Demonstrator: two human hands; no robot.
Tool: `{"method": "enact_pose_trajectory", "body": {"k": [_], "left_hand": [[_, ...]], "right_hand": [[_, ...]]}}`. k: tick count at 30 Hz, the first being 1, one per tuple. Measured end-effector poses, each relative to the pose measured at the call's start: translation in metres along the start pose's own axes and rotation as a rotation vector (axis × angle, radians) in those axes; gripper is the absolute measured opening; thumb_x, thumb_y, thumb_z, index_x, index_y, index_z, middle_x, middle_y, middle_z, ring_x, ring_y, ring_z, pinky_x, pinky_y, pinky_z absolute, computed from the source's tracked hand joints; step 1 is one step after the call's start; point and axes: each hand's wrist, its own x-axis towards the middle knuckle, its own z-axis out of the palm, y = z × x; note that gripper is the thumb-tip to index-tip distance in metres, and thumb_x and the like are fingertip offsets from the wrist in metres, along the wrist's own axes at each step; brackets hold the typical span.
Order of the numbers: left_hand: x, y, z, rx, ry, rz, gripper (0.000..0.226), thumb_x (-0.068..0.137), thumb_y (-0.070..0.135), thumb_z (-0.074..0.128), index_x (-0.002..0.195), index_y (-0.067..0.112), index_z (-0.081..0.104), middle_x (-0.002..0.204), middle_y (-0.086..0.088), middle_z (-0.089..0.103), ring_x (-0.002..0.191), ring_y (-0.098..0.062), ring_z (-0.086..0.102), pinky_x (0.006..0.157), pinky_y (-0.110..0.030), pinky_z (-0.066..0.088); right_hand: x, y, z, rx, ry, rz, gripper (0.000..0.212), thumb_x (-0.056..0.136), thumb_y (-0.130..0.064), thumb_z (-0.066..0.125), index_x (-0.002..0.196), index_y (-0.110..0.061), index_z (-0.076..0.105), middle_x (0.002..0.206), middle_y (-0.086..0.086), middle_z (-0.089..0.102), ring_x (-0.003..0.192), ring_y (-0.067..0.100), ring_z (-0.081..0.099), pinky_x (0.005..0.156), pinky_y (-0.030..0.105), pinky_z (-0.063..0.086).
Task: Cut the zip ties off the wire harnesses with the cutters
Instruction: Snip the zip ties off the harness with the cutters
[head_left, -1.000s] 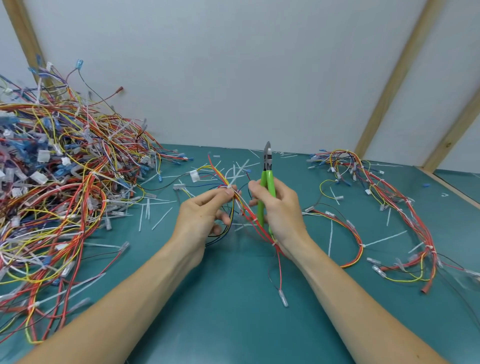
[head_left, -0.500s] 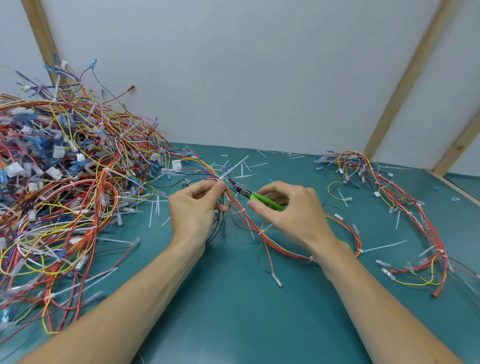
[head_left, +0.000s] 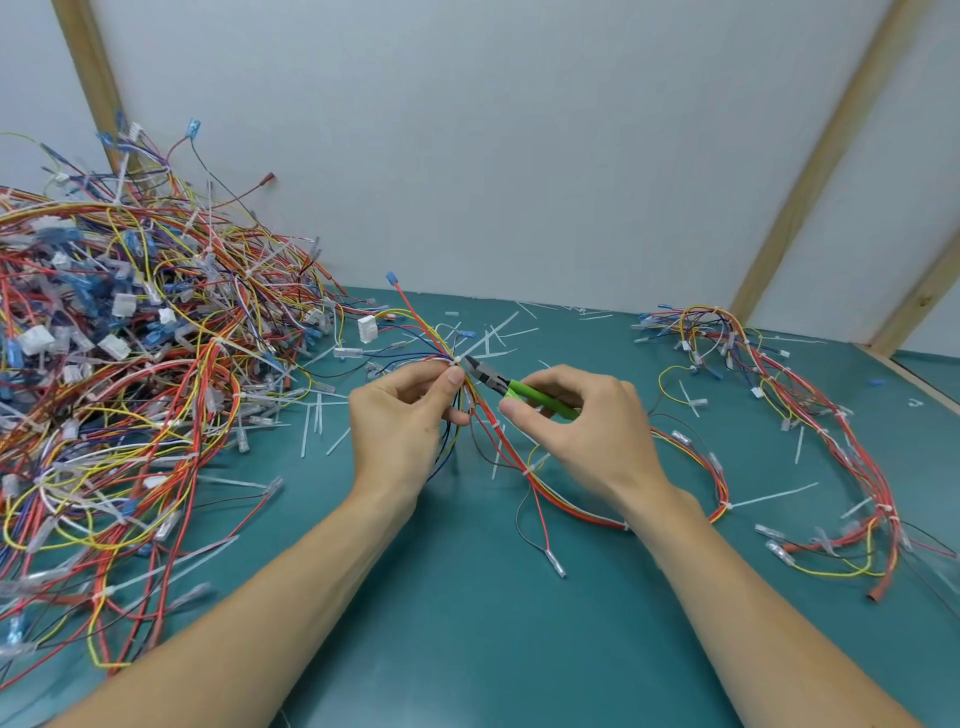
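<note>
My left hand pinches a wire harness of red, yellow and blue wires just below a small white zip tie. My right hand grips the green-handled cutters, which lie nearly level and point left. The metal jaws' tip sits right at that zip tie, beside my left thumb and forefinger. The harness trails from my hands down and to the right across the teal table, with more white ties along it.
A tall tangled heap of harnesses fills the left side. A smaller bundle lies at the right. Several cut white tie pieces are scattered over the table behind and beside my hands. A white wall with wooden posts stands behind.
The cutters swung from upright to nearly level, and their jaws moved left up to the zip tie by my left fingers. My left hand kept its pinch on the harness.
</note>
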Motion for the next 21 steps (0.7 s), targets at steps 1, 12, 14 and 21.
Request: {"method": "enact_pose_trajectory", "body": {"k": [1,12,14,21], "left_hand": [[0.0001,0.0001,0.0005,-0.002,-0.001,0.000,0.007,0.089,0.016,0.076,0.083,0.020,0.076,0.073,0.004,0.076,0.054,-0.012,0.069,0.049,-0.011,0.043],[0.0000,-0.0005,-0.0008,-0.001,-0.020,0.007,0.009,0.091,0.015,0.074,0.084,0.020,0.075,0.072,0.005,0.075,0.056,-0.010,0.069,0.044,-0.015,0.041],[-0.0002,-0.0012,-0.0006,-0.002,-0.026,0.006,0.005,0.090,0.015,0.074,0.086,0.017,0.076,0.073,0.005,0.075,0.056,-0.011,0.070,0.047,-0.013,0.042],[0.0005,-0.0038,-0.0006,0.001,-0.032,0.012,0.004,0.091,0.014,0.074,0.087,0.015,0.075,0.073,0.006,0.074,0.057,-0.010,0.070,0.051,-0.010,0.043]], "right_hand": [[0.0000,-0.0002,-0.0004,0.000,0.005,0.001,0.041,0.076,-0.073,0.068,0.089,-0.036,0.076,0.081,-0.022,0.074,0.081,0.003,0.071,0.079,0.036,0.058],[-0.0026,-0.0043,-0.0014,0.005,0.019,-0.019,0.040,0.077,-0.072,0.067,0.091,-0.035,0.076,0.083,-0.022,0.074,0.083,0.001,0.071,0.079,0.036,0.058],[-0.0027,-0.0048,-0.0011,0.027,0.032,-0.004,0.040,0.077,-0.072,0.068,0.091,-0.035,0.076,0.082,-0.022,0.074,0.083,0.002,0.071,0.080,0.037,0.059],[-0.0032,-0.0060,-0.0008,-0.015,0.070,-0.033,0.037,0.078,-0.069,0.069,0.090,-0.034,0.076,0.078,-0.021,0.073,0.076,0.002,0.069,0.072,0.033,0.057]]}}
